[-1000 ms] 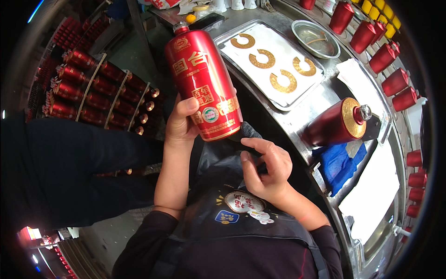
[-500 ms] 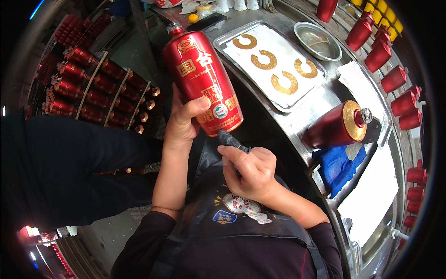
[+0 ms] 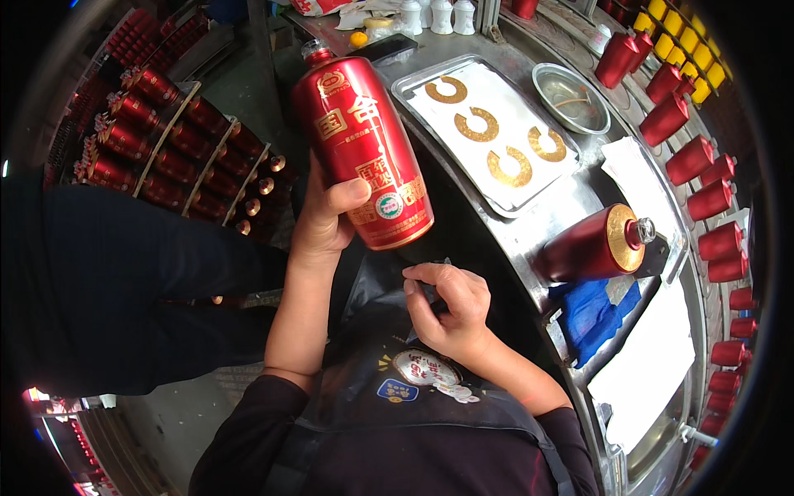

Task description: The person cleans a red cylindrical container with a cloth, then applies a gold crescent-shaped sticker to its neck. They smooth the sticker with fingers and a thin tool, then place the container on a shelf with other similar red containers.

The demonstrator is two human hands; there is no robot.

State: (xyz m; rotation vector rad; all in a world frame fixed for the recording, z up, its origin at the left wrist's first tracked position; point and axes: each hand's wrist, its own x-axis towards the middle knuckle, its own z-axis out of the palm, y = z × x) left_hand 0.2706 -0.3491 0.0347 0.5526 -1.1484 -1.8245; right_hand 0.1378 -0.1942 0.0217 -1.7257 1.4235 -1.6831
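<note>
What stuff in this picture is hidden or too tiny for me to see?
All in the head view:
Left hand: most of its fingers are hidden behind the red bottle, whose back faces away.
Right hand: its curled fingers hide what, if anything, it pinches.
Person in dark clothes: cut off by the picture's dark edge.
Top-left bottles: too small and blurry to count.

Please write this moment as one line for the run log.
left hand: holds tilted red bottle | right hand: near bottle's base, contents unclear | metal tray: four gold C-shaped pieces
</note>
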